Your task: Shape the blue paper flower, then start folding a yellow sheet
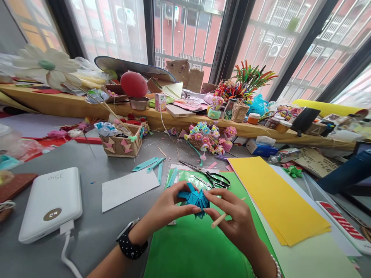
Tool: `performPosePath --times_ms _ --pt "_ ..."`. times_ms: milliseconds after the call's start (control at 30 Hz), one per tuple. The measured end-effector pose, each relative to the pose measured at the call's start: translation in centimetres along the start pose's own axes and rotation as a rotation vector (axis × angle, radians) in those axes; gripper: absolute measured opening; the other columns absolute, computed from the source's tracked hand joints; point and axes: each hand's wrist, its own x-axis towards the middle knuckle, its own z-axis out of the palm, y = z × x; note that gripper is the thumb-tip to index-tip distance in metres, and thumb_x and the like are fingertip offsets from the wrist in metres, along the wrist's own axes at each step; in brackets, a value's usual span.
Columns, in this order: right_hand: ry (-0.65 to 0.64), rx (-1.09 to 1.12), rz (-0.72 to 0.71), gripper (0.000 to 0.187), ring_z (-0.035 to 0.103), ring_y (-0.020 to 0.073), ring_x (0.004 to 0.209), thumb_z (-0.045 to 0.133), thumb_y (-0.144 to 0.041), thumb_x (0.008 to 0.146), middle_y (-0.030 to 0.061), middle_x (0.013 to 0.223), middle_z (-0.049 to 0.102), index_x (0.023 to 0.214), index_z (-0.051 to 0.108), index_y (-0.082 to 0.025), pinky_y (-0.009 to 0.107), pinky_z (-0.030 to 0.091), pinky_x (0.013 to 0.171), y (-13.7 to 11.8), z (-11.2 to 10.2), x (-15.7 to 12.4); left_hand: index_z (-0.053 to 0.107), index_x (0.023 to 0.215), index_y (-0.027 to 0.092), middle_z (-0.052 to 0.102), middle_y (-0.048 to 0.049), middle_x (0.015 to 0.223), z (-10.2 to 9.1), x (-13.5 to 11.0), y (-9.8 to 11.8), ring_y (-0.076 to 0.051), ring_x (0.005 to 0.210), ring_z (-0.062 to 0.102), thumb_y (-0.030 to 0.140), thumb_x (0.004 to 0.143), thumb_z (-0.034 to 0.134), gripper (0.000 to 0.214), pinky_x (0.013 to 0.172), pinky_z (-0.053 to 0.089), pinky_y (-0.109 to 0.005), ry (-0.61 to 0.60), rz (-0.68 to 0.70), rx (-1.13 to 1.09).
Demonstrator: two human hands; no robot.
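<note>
The left hand (169,206) and the right hand (232,220) are meeting in the near middle of the grey worktop (95,231). Both are holding a blue paper shape (195,197) with lots of folds. It is sitting between the two hands, just above a big green sheet (197,247) that is lying flat under them.

The grip of the left hand is pinching the left side of the blue paper shape, with the thumb underneath and the fingers on top. The grip of the right hand is pinching the right side with its fingertips. The right hand is also keeping a thin wooden stick (223,218) tucked in its fingers, and the stick is poking out to the right. A black watch (130,241) with white dots is sitting on the left wrist.

A pair of scissors (216,179) is lying just behind the hands, at the far edge of the green sheet. Yellow paper (275,197) is lying to the right, touching the green sheet. A white paper (129,189) is lying to the left, and some teal strips (146,164) are lying a little farther back. A white power bank (50,202) is resting far to the left, with a white cable (68,255) plugged into it. A cardboard box (121,144) and a bunch of tiny paper flowers (205,135) are standing far back.
</note>
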Motion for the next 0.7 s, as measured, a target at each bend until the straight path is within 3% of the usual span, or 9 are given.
performPosePath --times_ms 200,333,433,600,700 --pt "0.008 0.094 0.064 0.026 0.062 0.0160 0.073 0.053 -0.018 0.082 0.0069 0.087 0.066 0.106 0.063 -0.020 0.025 0.052 0.059 -0.46 -0.51 0.06 0.053 0.086 0.016 0.055 0.0001 0.084 -0.08 -0.04 -0.01 -0.013 0.070 0.056 0.036 0.058 0.076 0.042 0.064 0.046 -0.025 -0.045 -0.056 -0.169" --pt "0.034 0.072 0.156 0.024 0.050 0.0100 0.050 0.052 -0.019 0.083 0.0045 0.080 0.065 0.104 0.063 -0.018 0.021 0.044 0.044 -0.50 -0.55 0.12 0.054 0.086 0.016 0.056 -0.0012 0.089 0.15 -0.10 0.20 -0.014 0.072 0.057 0.038 0.055 0.078 0.045 0.065 0.046 -0.025 -0.036 -0.065 -0.241" --pt "0.026 0.066 0.177 0.020 0.044 0.0082 0.043 0.053 -0.021 0.082 0.0033 0.075 0.064 0.097 0.065 -0.018 0.021 0.040 0.041 -0.22 -0.43 0.25 0.055 0.089 0.016 0.056 -0.0025 0.091 0.24 -0.12 0.02 -0.015 0.075 0.057 0.037 0.057 0.077 0.044 0.067 0.047 -0.026 -0.020 -0.022 -0.218" --pt "0.054 0.085 0.130 0.015 0.053 0.0110 0.049 0.052 -0.020 0.082 0.0040 0.068 0.066 0.082 0.067 -0.016 0.020 0.041 0.044 -0.04 -0.33 0.46 0.055 0.096 0.018 0.057 -0.0033 0.094 0.23 -0.21 -0.22 -0.018 0.083 0.057 0.031 0.063 0.074 0.040 0.073 0.047 -0.028 -0.020 0.089 -0.095" --pt "0.053 0.040 0.129 0.014 0.051 0.0106 0.046 0.052 -0.019 0.083 0.0038 0.065 0.065 0.080 0.065 -0.015 0.021 0.041 0.043 -0.11 -0.21 0.40 0.055 0.096 0.018 0.056 -0.0032 0.094 0.40 -0.33 -0.02 -0.018 0.085 0.057 0.029 0.065 0.073 0.037 0.075 0.048 -0.028 -0.010 0.108 -0.043"
